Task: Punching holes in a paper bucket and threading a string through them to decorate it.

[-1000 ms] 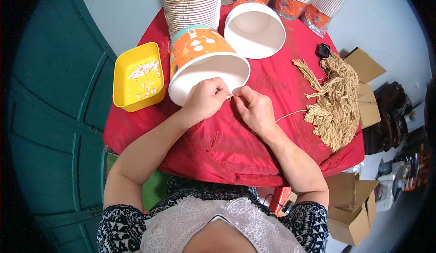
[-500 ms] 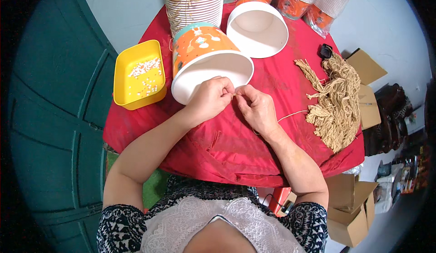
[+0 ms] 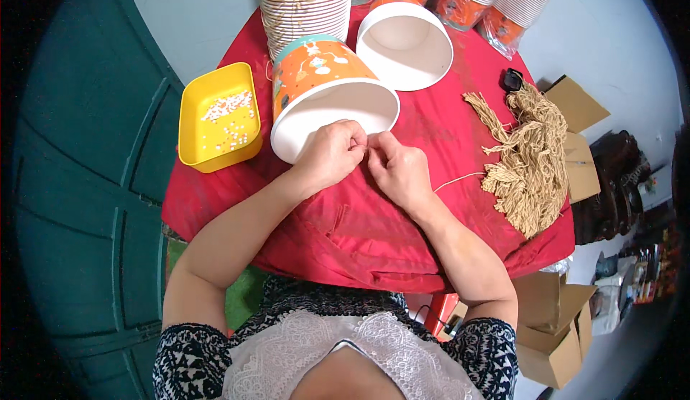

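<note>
My left hand (image 3: 334,152) and my right hand (image 3: 399,168) meet fingertip to fingertip at the near rim of an orange paper bucket (image 3: 316,69). This bucket lies on its side with its white mouth toward me. Both hands are pinched closed on a thin tan string, of which only a bit shows between the fingers. A loose length of string (image 3: 460,181) runs from behind my right wrist toward a heap of tan twine (image 3: 535,163) on the right. To the left stands a yellow tray (image 3: 219,159) holding small white and orange beads.
A second white-mouthed bucket (image 3: 406,48) lies behind the first. Tall stacks of nested buckets (image 3: 305,12) line the far edge of the red-covered table (image 3: 453,120). A small black object (image 3: 512,79) sits by the twine. Open cardboard boxes (image 3: 553,328) stand on the floor at right.
My right hand has rolled inward and moved slightly left, its knuckles now turned more upward. The left hand stays almost where it was, and both keep their pinch.
</note>
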Demonstrator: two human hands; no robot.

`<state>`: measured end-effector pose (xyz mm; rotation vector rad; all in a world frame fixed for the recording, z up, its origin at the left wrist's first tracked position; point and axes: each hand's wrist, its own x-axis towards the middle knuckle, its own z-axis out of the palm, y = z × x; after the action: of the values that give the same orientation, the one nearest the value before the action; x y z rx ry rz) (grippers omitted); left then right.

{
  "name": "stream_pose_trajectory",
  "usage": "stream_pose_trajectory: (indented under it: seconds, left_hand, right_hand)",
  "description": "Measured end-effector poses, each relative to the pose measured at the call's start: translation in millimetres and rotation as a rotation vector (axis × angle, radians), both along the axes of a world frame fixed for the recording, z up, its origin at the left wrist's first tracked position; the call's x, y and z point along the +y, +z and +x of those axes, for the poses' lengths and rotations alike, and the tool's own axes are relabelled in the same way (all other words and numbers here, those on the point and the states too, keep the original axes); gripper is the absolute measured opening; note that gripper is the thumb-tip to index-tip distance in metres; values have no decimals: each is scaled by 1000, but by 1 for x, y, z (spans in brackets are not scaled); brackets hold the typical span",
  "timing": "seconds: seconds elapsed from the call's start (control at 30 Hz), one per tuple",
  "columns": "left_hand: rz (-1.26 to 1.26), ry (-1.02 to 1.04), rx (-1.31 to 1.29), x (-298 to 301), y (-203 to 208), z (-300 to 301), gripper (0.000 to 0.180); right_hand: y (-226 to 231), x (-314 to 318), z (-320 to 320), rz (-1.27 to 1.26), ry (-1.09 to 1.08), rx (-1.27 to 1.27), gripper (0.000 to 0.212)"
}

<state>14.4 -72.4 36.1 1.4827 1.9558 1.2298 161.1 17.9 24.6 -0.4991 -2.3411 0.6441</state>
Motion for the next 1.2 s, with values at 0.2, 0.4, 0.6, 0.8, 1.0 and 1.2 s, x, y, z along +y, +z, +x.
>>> stream_pose_trajectory:
  seconds: [0.2, 0.4, 0.6, 0.8, 1.0, 1.2]
  left_hand:
    - [15, -5, -60, 0, -11, -5, 6]
    - [-34, -20, -60, -1, -6, -4, 9]
    - [-40, -44, -64, 0, -4, -5, 10]
    - [-57, -26, 28, -2, 0, -5, 10]
    - [-58, -1, 17, -2, 3, -2, 10]
    - [-11, -22, -12, -3, 4, -2, 10]
  right_hand:
    - [6, -1, 2, -326, 13, 100, 9]
    - [12, 2, 5, -320, 12, 12, 11]
    - [8, -2, 1, -134, -2, -3, 14]
    - [5, 0, 0, -78, 6, 15, 11]
    - [7, 3, 2, -343, 35, 55, 6]
    - [9, 4, 4, -477, 113, 124, 4]
